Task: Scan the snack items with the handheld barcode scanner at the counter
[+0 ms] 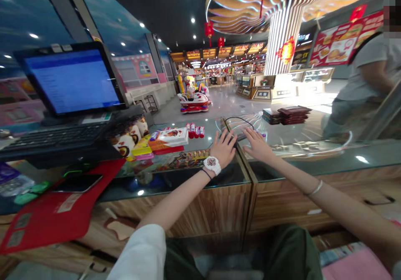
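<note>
Both of my hands reach forward over the glass counter (200, 163). My left hand (223, 150), with a white watch (212, 164) on its wrist, has its fingers spread beside the seam between two counter sections. A small dark object, partly hidden, lies by its fingertips; what it is I cannot make out. Just across the seam, my right hand (257, 145) is stretched out palm down, and a bracelet (316, 187) circles that forearm. Past the fingers a thin black cable (239, 118) curves over the glass. A small purple-and-white item shows behind the right hand.
Left of my hands lie a white-and-orange box (175, 137), red tubes (196, 131) and patterned cups (130, 136). Further left stand a monitor (73, 79) and keyboard (46, 140); a phone (79, 183) rests on a red sheet (59, 225). Dark red packets (294, 115) are stacked right. A person (360, 71) stands at right.
</note>
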Demonstrator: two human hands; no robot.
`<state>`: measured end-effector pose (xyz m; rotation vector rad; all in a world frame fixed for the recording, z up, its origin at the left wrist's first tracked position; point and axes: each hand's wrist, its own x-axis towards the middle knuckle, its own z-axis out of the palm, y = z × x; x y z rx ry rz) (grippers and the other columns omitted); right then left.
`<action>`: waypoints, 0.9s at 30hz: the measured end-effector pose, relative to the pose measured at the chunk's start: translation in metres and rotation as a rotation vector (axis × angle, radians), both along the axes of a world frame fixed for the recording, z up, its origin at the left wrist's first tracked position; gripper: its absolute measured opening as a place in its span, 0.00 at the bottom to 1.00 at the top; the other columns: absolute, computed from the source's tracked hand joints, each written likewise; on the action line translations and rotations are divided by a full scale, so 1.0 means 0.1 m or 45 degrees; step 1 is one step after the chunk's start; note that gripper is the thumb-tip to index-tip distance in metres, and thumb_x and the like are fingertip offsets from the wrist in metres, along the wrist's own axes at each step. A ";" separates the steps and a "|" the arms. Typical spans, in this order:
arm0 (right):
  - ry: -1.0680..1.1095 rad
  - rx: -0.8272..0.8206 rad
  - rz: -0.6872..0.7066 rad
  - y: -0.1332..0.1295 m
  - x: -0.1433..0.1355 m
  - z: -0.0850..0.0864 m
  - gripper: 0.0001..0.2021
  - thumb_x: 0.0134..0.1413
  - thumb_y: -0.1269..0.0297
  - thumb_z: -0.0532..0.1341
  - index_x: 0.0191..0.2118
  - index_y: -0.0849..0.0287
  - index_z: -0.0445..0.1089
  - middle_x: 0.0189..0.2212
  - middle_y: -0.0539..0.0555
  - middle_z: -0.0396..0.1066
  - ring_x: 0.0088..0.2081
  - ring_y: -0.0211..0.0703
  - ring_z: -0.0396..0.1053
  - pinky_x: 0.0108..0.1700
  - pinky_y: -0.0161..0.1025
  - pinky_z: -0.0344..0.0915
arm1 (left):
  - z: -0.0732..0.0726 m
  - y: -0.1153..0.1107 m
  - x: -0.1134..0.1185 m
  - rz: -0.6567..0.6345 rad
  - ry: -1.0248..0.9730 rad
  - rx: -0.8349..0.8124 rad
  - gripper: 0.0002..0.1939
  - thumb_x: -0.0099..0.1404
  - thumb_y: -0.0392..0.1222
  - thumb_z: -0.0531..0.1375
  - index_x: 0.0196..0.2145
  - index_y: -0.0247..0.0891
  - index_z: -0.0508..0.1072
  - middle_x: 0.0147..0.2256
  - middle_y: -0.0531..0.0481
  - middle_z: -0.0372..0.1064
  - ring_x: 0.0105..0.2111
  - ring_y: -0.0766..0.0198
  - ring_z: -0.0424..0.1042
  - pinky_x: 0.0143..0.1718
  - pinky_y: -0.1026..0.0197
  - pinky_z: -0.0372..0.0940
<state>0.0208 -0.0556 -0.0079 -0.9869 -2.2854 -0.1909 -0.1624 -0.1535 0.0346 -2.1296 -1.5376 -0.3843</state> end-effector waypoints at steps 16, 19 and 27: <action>-0.114 -0.149 -0.277 0.38 0.56 -0.18 0.33 0.58 0.63 0.56 0.69 0.60 0.54 0.68 0.63 0.55 0.68 0.56 0.54 0.67 0.59 0.51 | -0.30 0.92 0.88 -0.228 0.060 -0.126 0.30 0.67 0.39 0.50 0.66 0.27 0.60 0.68 0.35 0.53 0.69 0.47 0.49 0.69 0.41 0.43; -0.130 -0.197 -0.281 0.43 0.53 -0.15 0.32 0.60 0.63 0.56 0.69 0.62 0.54 0.69 0.63 0.55 0.68 0.56 0.53 0.68 0.59 0.49 | -0.31 1.04 0.87 -0.207 0.064 -0.141 0.30 0.67 0.38 0.50 0.65 0.27 0.62 0.66 0.35 0.56 0.69 0.47 0.49 0.69 0.40 0.42; -0.156 -0.347 -0.256 0.46 0.48 -0.16 0.27 0.63 0.61 0.54 0.67 0.54 0.58 0.67 0.57 0.58 0.69 0.54 0.53 0.68 0.65 0.45 | -0.36 1.09 0.78 -0.105 -0.060 -0.299 0.27 0.71 0.42 0.46 0.63 0.29 0.65 0.66 0.39 0.59 0.69 0.46 0.51 0.70 0.36 0.41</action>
